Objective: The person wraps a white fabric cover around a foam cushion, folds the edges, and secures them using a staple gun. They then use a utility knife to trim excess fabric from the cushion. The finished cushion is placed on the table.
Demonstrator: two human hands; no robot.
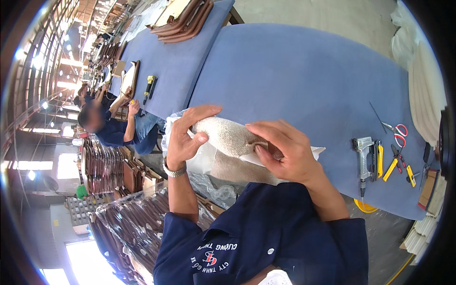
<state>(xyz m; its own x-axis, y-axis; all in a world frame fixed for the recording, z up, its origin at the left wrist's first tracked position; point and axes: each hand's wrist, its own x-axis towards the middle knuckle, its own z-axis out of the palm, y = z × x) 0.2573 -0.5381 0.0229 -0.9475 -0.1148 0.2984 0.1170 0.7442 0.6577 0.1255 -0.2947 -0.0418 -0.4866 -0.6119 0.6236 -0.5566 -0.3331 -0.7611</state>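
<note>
Item: beige textured fabric-covered pad [223,135], raised between both hands in front of the chest, above the near table edge.
Left hand [187,135]: watch at wrist [175,171]; grasping the pad's left end, thumb and fingers apart.
Right hand [285,147]: thumb and fingertips pinching the fabric at the right end.
Step, as judged: working the fabric edge. Next move appears to call for a steady left hold and fine right-hand control.
Surface: table, blue covering [308,71]; at right, pneumatic staple gun [364,149], yellow-handled cutter [390,169], red-handled scissors [400,133].
Room: plastic-wrapped stock of brown pieces [137,223], lower left; brown padded stack [185,23] on the farther table; seated co-worker [111,133], left.
</note>
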